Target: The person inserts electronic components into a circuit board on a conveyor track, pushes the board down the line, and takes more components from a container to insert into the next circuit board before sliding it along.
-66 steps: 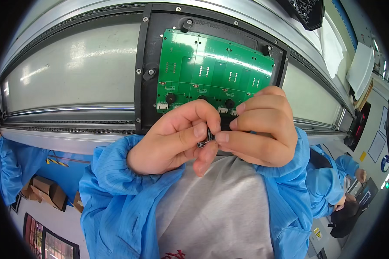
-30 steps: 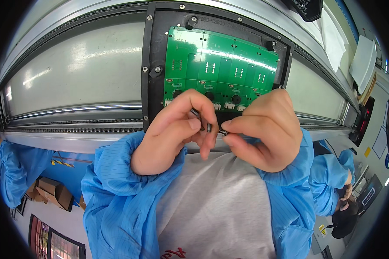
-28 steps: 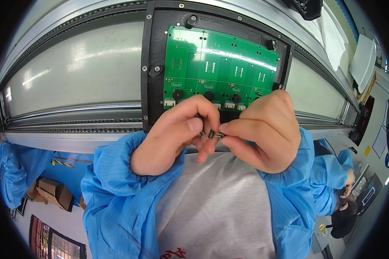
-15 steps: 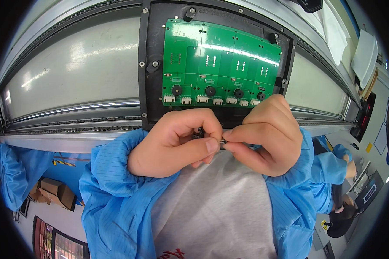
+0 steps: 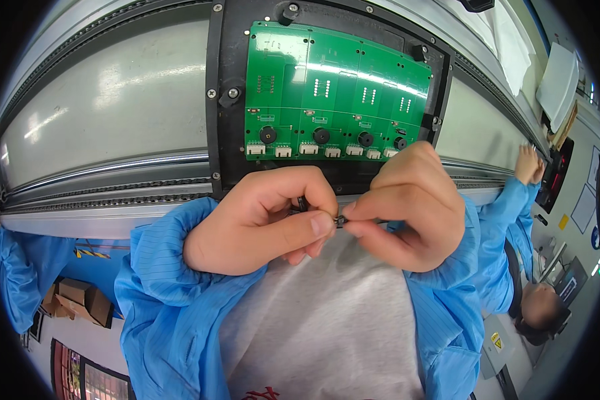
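Dial centred on the small dark part.

Small dark part (image 5: 341, 221), one: held between the fingertips of both hands, in front of the shirt; exact shape too small to tell.

Left hand (image 5: 267, 223), bare, at 9 o'clock: fingers curled, thumb and forefinger pinching the small dark part. Further dark pieces (image 5: 301, 203) in the curl of its fingers, partly hidden, number unclear.

Right hand (image 5: 410, 213), bare, at 3 o'clock: thumb and forefinger pinching the same part from the opposite side, other fingers folded; knuckles overlap the board's 5 o'clock corner in view.

Green circuit board (image 5: 340, 70), one, at 12 o'clock, apart from the part: lying in a black frame (image 5: 229, 143). Along its near side, four round black components (image 5: 268, 135) above a row of white connectors (image 5: 308, 148).

Pale panel (image 5: 113, 93), glossy, at 10 o'clock, beside the frame; chain-lined metal rail below it.

Grey shirt (image 5: 320, 320), at 6 o'clock, between blue sleeves.

Cardboard box (image 5: 87, 301), open, between 8 and 9 o'clock.

Co-worker's hands (image 5: 528, 165), between 2 and 3 o'clock, well apart.

White sheet (image 5: 513, 50), between 1 and 2 o'clock.
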The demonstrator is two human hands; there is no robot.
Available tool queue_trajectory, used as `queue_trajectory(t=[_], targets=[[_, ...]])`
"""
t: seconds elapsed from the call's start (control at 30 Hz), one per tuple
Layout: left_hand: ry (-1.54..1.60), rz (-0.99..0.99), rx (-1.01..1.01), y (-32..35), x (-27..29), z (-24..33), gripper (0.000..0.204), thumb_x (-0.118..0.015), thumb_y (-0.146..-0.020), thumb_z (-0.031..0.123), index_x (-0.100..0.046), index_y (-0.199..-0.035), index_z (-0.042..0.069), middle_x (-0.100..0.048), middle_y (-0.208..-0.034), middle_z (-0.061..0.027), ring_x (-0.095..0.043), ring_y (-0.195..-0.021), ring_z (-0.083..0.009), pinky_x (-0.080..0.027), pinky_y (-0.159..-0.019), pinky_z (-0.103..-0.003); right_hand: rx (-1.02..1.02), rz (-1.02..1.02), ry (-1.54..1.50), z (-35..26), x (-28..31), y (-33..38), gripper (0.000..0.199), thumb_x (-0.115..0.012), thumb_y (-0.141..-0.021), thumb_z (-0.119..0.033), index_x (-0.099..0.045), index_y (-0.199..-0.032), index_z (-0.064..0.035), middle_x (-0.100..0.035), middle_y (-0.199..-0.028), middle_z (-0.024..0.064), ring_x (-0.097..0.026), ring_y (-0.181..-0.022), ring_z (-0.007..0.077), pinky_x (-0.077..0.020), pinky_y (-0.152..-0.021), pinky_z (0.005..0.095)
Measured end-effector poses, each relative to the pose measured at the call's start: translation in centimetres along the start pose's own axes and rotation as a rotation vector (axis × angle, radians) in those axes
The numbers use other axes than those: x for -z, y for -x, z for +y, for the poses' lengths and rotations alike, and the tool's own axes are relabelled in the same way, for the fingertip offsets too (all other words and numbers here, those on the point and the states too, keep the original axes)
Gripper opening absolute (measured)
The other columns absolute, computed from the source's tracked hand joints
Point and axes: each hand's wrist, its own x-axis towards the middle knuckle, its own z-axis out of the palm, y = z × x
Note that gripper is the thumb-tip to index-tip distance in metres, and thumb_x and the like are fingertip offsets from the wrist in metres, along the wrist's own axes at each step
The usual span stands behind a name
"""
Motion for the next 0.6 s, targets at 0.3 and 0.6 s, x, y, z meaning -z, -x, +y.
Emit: queue_trajectory(t=[0.3,0.6], targets=[[0.024,-0.008,0.088,-0.6,0.0,0.0,0.009,-0.051,-0.094,0.008,-0.053,-0.09,0.001,-0.057,-0.075,-0.0091,-0.048,-0.054,-0.0119,-0.04,-0.051,-0.02,-0.252,-0.137,0.31,4.3,2.5,-0.5,0.011,-0.068,-0.074,-0.003,-0.064,-0.082,-0.0069,-0.056,-0.08,0.0019,-0.048,-0.069,0.015,-0.0369,-0.071,0.0266],[-0.002,-0.024,0.053,-0.8,0.2,-0.3,0.009,-0.049,-0.094,0.008,-0.052,-0.088,0.002,-0.058,-0.075,-0.0096,-0.047,-0.054,-0.0109,-0.039,-0.051,-0.02,-0.203,-0.189,0.385,5.2,2.4,-0.6,0.012,-0.066,-0.073,-0.001,-0.061,-0.081,-0.0071,-0.056,-0.082,0.0007,-0.048,-0.069,0.0152,-0.0331,-0.076,0.0275]])
